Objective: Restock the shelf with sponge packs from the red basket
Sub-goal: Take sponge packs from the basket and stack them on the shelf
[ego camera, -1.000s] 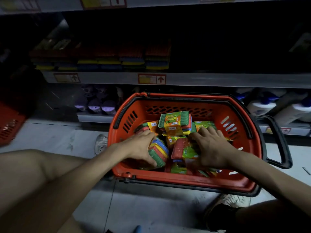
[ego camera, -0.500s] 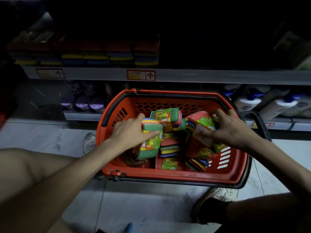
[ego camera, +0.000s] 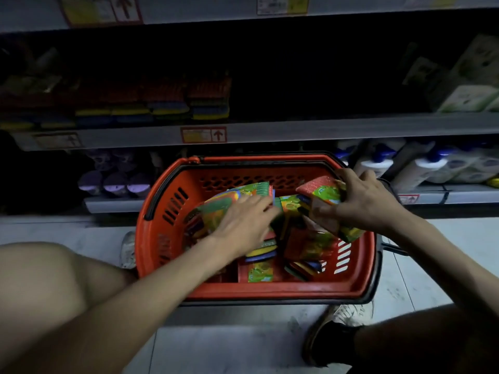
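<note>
I am looking down at the red basket [ego camera: 162, 230], which is sitting on the pale floor [ego camera: 243, 344] in front of the dim shelf [ego camera: 297, 130] at 12 o'clock.

My left hand [ego camera: 243, 222] is reaching into the basket toward 2 o'clock. Its fingers [ego camera: 263, 207] are lying over a striped sponge pack [ego camera: 216, 209] and holding it tilted above the pile, though the thumb is hidden. That pack is showing green, orange and blue layers under a glossy wrapper, slightly blurred.

My right hand [ego camera: 361, 203] is working at the basket's 2 o'clock corner. It is gripping a red-topped pack [ego camera: 328, 193], with the thumb pressing on the near face and the other digits curling over the far edge. The pack is wearing a bright green printed label across its red scouring face.

Loose packs [ego camera: 260, 271] are lying jumbled in the bottom of the basket, some flat, some on edge.

On the shelf at 11 o'clock, stacked sponges [ego camera: 167, 103] are sitting in red, blue and yellow rows. White bottles [ego camera: 432, 166] with blue caps are standing on the lower level at 2 o'clock.
</note>
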A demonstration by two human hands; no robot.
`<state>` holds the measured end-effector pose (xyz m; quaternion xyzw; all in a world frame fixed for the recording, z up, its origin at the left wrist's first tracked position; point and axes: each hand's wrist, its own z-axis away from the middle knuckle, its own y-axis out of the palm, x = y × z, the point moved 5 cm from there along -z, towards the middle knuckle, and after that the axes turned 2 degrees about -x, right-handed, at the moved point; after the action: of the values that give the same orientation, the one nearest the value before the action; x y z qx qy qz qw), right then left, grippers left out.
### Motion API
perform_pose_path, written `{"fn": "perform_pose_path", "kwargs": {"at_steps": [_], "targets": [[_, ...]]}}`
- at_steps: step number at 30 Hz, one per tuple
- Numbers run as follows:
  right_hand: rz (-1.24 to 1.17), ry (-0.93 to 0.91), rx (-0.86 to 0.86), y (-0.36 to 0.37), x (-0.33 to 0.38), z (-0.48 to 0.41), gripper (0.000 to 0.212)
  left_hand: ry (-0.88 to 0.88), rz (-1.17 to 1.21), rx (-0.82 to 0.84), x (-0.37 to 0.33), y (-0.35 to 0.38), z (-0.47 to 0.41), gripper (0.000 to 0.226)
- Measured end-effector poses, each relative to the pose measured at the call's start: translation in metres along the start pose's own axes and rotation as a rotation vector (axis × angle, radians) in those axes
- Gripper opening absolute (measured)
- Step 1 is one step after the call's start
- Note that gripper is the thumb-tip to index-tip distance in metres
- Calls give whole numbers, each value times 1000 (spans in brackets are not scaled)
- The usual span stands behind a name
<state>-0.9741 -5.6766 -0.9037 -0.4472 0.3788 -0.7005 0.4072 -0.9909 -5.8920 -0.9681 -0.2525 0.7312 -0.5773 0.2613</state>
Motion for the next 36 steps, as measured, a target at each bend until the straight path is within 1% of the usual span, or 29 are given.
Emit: {"fn": "perform_pose_path", "kwargs": {"at_steps": [1, 2, 4, 7, 9, 10, 12, 14, 17, 20, 21, 22, 24, 25, 26, 27, 30, 31, 34, 36], "targets": [[24, 0, 15, -1, -2, 1, 96, -16, 24, 95, -10, 11, -5, 46], [47, 3, 27, -2, -4, 2, 96, -57, 29, 200, -17, 22, -10, 52], [60, 16, 52, -3, -8, 3, 97, -161, 39, 327, -26, 43, -17, 72], [92, 20, 94, -3, -12, 6, 101, -288, 161, 385, -30, 66, -24, 91], [149, -4, 136, -2, -12, 8, 97, -386, 342, 403, -28, 76, -25, 101], [172, -22, 148, -1, -12, 9, 94, -435, 423, 384, -27, 78, -26, 106], [208, -61, 145, -1, -11, 10, 87, -477, 495, 353, -25, 78, -29, 108], [228, -69, 145, -1, -13, 9, 82, -476, 517, 332, -27, 74, -33, 103], [259, -62, 168, -5, -13, 7, 80, -544, 652, 299, -28, 63, -38, 96], [260, -53, 169, -7, -14, 7, 73, -595, 750, 233, -23, 49, -39, 93], [250, -59, 159, -7, -14, 8, 74, -608, 773, 203, -20, 42, -39, 93], [237, -73, 153, -7, -13, 8, 79, -629, 800, 173, -15, 35, -39, 95], [218, -96, 172, -6, -12, 8, 105, -710, 863, 124, -2, 20, -38, 97], [214, -102, 183, -6, -10, 8, 116, -753, 888, 100, 6, 12, -37, 95], [219, -109, 185, -6, -8, 8, 120, -793, 913, 73, 15, 4, -36, 91], [227, -119, 181, -6, -5, 8, 120, -826, 946, 36, 24, -5, -35, 86], [235, -162, 157, -3, 6, 7, 112, -923, 1088, -92, 49, -31, -30, 59], [226, -182, 155, -2, 10, 7, 109, -953, 1142, -130, 57, -39, -29, 56], [146, -235, 132, 0, 25, 4, 102, -1003, 1246, -200, 72, -62, -25, 64], [113, -247, 82, -3, 34, 1, 107, -1002, 1268, -233, 77, -77, -23, 59]]}}
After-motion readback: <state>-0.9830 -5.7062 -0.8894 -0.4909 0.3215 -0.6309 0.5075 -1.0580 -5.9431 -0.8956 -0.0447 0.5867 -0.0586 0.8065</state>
